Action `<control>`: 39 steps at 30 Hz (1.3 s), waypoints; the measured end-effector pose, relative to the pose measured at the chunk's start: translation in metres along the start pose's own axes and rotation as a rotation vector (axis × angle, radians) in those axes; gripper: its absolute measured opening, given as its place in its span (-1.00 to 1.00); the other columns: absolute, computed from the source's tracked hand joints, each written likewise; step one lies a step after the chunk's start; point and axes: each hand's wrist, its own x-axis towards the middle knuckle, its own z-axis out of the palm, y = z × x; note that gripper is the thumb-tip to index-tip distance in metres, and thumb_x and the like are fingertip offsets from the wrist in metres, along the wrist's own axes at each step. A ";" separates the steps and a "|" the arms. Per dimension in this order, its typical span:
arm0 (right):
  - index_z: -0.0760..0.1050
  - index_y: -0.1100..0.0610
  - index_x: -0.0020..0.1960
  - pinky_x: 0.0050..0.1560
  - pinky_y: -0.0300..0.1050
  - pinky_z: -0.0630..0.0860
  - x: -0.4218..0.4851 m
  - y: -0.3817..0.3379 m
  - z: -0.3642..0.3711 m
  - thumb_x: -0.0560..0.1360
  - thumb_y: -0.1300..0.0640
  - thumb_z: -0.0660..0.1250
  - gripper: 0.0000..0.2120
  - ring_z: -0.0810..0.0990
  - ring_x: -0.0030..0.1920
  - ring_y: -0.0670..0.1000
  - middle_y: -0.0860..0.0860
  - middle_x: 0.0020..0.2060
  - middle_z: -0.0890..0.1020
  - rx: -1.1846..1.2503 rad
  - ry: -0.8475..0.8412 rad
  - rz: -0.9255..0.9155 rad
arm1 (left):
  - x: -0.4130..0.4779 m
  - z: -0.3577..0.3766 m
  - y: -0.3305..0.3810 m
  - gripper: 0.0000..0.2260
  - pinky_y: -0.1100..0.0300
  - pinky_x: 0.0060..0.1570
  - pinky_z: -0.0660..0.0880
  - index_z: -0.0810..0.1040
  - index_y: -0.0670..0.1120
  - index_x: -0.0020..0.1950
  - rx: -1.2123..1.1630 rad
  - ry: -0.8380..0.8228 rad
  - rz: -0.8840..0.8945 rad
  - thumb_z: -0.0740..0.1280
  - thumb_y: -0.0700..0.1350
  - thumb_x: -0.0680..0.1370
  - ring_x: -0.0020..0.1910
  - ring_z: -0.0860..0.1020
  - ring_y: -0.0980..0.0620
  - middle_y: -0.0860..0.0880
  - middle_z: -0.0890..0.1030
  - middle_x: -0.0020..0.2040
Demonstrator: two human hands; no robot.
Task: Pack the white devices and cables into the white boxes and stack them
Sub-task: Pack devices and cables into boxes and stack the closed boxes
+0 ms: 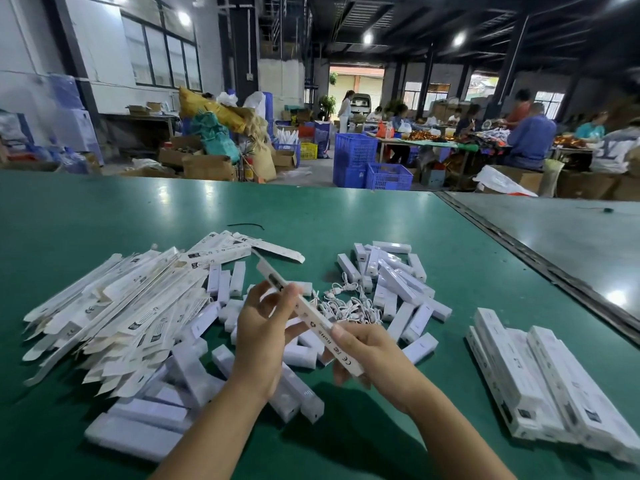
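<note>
1. Head view: a long, narrow white cardboard box with printed marks is held slanting above the green desk. Its far end points away and to the left.
2. The left hand has its grip on the box's middle stretch, thumb and fingertips pinching its edges.
3. The right hand has its grip on the near end, fingers curled round it.
4. On the desk to the left lies a large heap of flat white carton sleeves, fanned out and overlapping.
5. White plastic bar-shaped devices lie in a loose heap beyond the right hand. More of them are scattered beneath and in front of both hands.
6. A tangle of thin white cables lies on the desk between the two heaps, just beyond the held box.
7. At the right, well apart from the hands, closed white boxes lie side by side in a stacked row.
8. Beyond the desk stand blue plastic crates, and people sit at tables further off.
</note>
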 end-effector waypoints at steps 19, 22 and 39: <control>0.56 0.10 0.06 -0.56 -0.15 0.44 0.005 0.007 -0.003 0.57 -0.05 0.33 -0.78 0.64 -0.43 0.11 0.09 -0.37 0.61 -0.110 -0.006 0.019 | 0.005 -0.007 -0.020 -0.62 0.01 -0.13 0.65 0.44 -0.19 0.25 -0.482 -0.110 -0.238 0.29 0.00 0.52 -0.03 0.69 -0.01 -0.09 0.70 -0.05; 0.56 0.12 0.04 -0.55 -0.18 0.44 0.005 0.007 -0.006 0.57 -0.02 0.35 -0.80 0.63 -0.45 0.12 0.11 -0.36 0.61 -0.146 0.007 0.008 | 0.005 -0.007 -0.022 -0.72 0.01 -0.17 0.65 0.51 -0.16 0.11 -0.479 -0.127 -0.260 0.26 0.01 0.53 -0.09 0.70 -0.02 -0.11 0.71 -0.10; 0.35 0.10 0.13 -0.47 -0.16 0.37 0.007 0.008 -0.002 0.62 0.01 0.24 -0.81 0.55 -0.37 0.01 0.13 -0.17 0.59 0.103 0.236 0.017 | -0.017 -0.002 -0.034 -0.35 0.39 0.06 0.53 0.18 0.50 0.44 0.438 -0.209 0.195 0.42 0.00 0.54 0.27 0.50 0.31 0.23 0.32 0.49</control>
